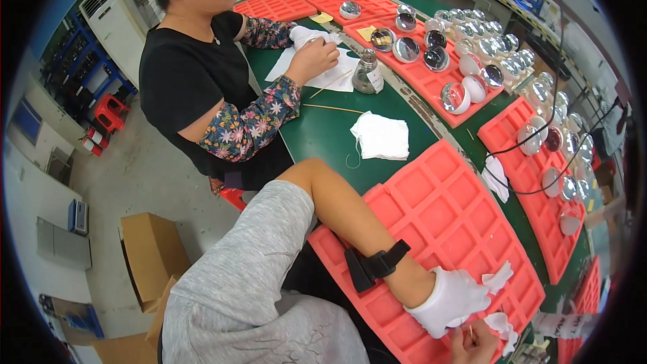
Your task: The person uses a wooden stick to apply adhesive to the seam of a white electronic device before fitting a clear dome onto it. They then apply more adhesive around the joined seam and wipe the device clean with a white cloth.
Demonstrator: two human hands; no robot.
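My left hand (453,298) is over the near red tray, wrapped in white fabric that looks like a glove or cloth. Its fingers and anything in them are hidden. A black band (377,266) circles that forearm. My right hand (474,344) is bare at the lower edge, close beside the left one. Its fingers are closed in a pinch around what looks like a thin stick (471,329), mostly hidden. Loose white cloth ends (497,278) spread past my left hand, over the red grid tray (441,199).
A co-worker (202,67) sits at the left, handling white cloth. A folded white cloth stack (381,136), a glass bottle (367,73) and thin sticks (333,107) lie on the green table (323,131). Farther red trays (495,131) hold many shiny domes; a black cable (556,87) hangs over them.
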